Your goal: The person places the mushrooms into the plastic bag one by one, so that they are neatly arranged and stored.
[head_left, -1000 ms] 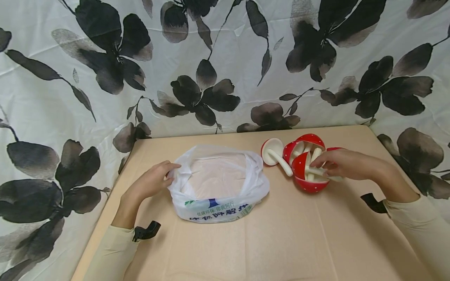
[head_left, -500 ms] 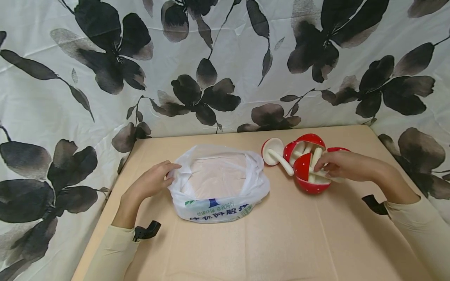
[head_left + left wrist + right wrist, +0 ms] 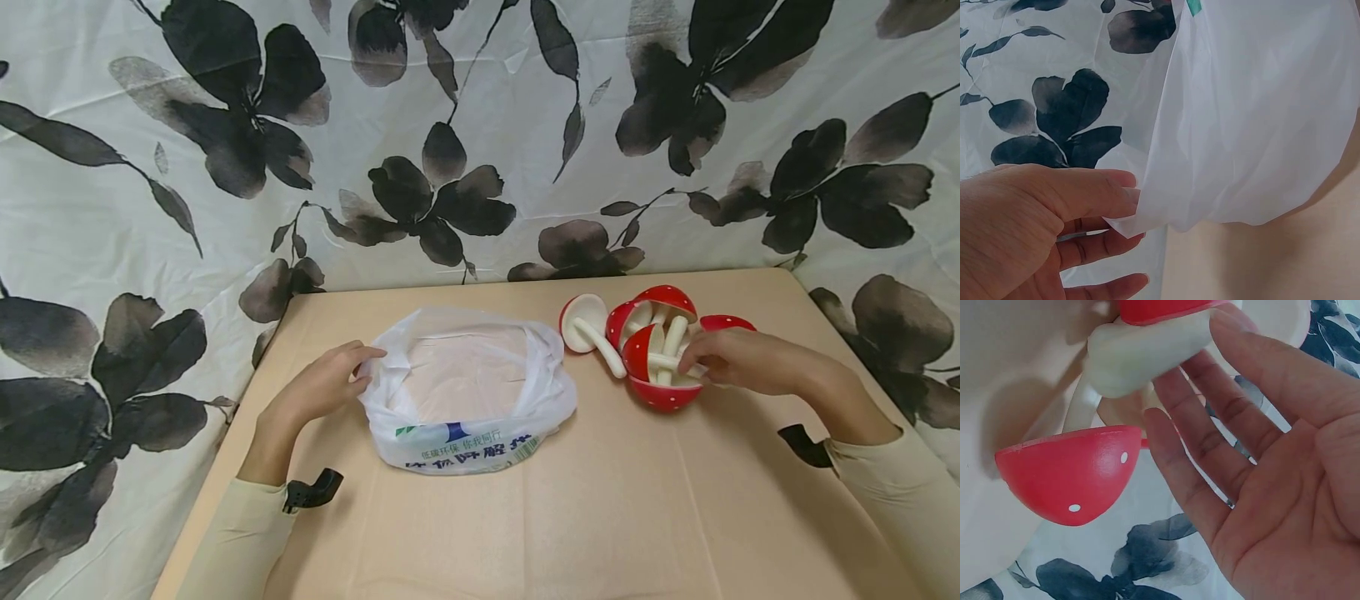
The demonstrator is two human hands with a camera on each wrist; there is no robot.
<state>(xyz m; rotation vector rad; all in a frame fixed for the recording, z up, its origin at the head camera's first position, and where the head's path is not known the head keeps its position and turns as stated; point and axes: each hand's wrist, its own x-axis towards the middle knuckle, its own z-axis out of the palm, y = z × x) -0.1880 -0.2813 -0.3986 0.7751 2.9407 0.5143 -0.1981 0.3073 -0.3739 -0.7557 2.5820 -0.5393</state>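
Note:
A white plastic bag [image 3: 468,454] with printed lettering sits on the table, its mouth folded open. My left hand [image 3: 322,387] pinches the bag's left edge; in the left wrist view, thumb and fingertips meet on the thin film. To the right lies a cluster of red toy mushrooms with white dots and pale stems. My right hand [image 3: 753,362] pinches the stem end of one mushroom [image 3: 637,353], thumb and fingers on either side of the pale stem [image 3: 1135,359] in the right wrist view. Beneath it lies another mushroom, its red cap [image 3: 1075,478] turned bottom up.
One mushroom [image 3: 588,321] lies at the cluster's left, near the bag, its stem pointing toward the front. Another red cap [image 3: 726,322] shows behind my right hand. A floral cloth [image 3: 420,100] hangs behind the table [image 3: 525,542].
My right hand has shifted slightly right along the mushroom's stem, and more of the red cap behind it shows. My left hand stays at the bag's edge.

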